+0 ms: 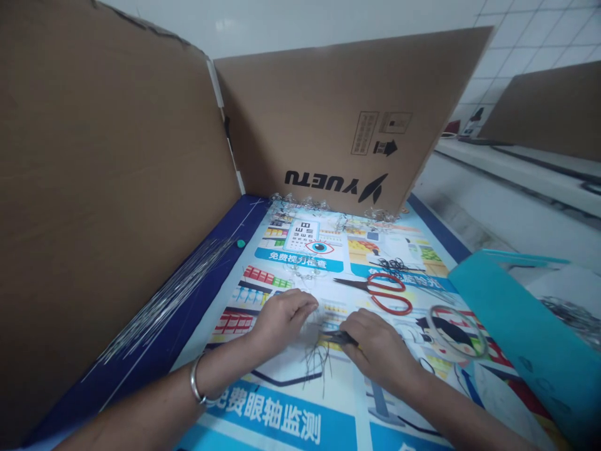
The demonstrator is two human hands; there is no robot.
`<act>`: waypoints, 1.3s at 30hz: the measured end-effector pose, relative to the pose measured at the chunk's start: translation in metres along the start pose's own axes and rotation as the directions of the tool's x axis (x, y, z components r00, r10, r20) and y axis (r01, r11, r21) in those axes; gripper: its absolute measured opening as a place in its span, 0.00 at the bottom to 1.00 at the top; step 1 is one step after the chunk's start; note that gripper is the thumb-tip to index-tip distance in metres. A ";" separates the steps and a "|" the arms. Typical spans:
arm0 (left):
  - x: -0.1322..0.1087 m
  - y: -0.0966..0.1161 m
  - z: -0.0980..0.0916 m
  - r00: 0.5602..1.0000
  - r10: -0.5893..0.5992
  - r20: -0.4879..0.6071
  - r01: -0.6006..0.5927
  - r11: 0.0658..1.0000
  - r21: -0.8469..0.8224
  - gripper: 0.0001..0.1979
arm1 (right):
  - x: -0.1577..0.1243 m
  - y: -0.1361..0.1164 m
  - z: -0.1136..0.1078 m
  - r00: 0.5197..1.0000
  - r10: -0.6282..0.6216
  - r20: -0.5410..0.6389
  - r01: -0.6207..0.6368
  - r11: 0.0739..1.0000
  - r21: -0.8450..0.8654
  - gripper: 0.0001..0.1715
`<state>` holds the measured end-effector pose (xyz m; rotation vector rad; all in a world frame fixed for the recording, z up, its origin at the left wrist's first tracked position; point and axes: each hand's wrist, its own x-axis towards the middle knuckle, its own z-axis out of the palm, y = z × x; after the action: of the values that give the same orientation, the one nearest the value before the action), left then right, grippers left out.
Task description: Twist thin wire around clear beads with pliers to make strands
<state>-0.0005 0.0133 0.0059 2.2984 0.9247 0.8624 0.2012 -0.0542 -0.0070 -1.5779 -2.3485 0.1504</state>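
Note:
Over the printed mat (338, 391), my left hand (287, 316) is closed, its fingertips pinched at the top of a small bunch of thin wires (317, 360) that hangs below. Facing it, my right hand (373, 344) is wrapped round small dark pliers (339, 337), whose jaws point left towards the wires. Whether the jaws touch them is not clear. Beyond my right hand lie scissors with red handles (387, 293). A tangle of black wire (392, 264) is behind the scissors. To the right rests a clear round ring or roll (457, 332).
Long straight wires (173, 294) lie along the left edge near a green lump (241, 243). Cardboard panels (338, 125) stand at the left and back, with clear wire pieces (310, 203) along the back one. At the right is a teal box (526, 326) holding wire.

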 end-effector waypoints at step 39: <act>-0.048 0.010 -0.020 0.891 0.132 0.435 -0.250 0.941 0.227 0.16 | 0.012 0.005 0.005 0.980 0.192 -0.044 -0.186 0.976 0.115 0.21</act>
<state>-0.0383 -0.0239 0.0083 2.7061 0.6648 0.2974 0.1998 -0.0413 -0.0109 -1.7257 -2.1085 0.2705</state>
